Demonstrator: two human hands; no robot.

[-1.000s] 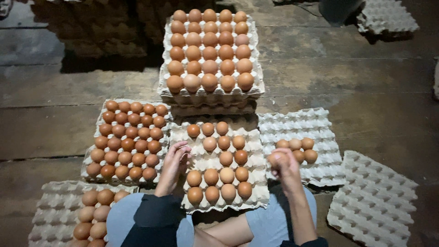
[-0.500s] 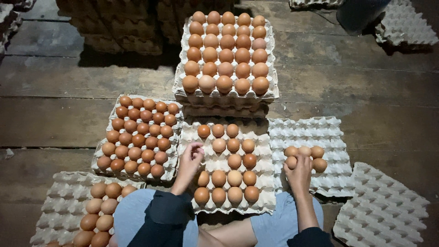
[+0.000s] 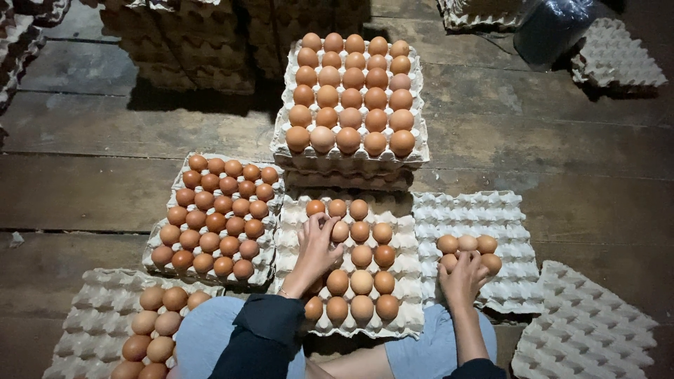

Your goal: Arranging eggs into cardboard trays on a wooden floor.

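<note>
A grey pulp egg tray [image 3: 400, 309] lies right in front of me, partly filled with brown eggs [image 3: 361, 282]. My left hand [image 3: 316, 245] reaches over its left side, fingers curled on an egg [image 3: 340, 231] in the upper rows. To the right, my right hand [image 3: 461, 277] rests on another tray [image 3: 491, 210], fingers closed around an egg at the edge of a small cluster of eggs [image 3: 468, 244]. Whether that egg is lifted or seated I cannot tell.
A full tray of eggs [image 3: 217, 214] sits at the left and a stack of full trays [image 3: 351, 91] stands beyond. A partly filled tray [image 3: 105, 309] is at lower left, empty trays [image 3: 586, 330] at lower right. Stacked trays [image 3: 189, 42] line the back on a wooden floor.
My left hand moved up over the middle tray onto an egg higher up. My right hand shifted right and forward onto the small egg cluster in the right tray.
</note>
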